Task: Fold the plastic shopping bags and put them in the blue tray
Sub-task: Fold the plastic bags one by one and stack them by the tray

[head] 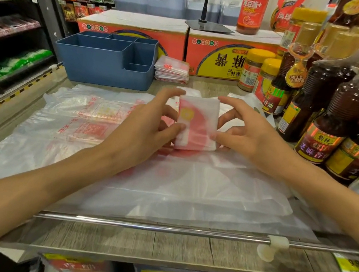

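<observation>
Single wide-angle view from head height, facing forward and tilted down over the bench (178,248), close enough that both forearms enter from the bottom corners and meet near the centre. Nearest along the lower edge, the bench's metal rail (157,228); farther off, the blue tray (95,65) at left centre and red cartons (212,53) behind it, with shop shelves beyond. Strongly bent at the margins by the lens, with bottles (337,103) crowding the right side. No second view to share the scene with.
</observation>
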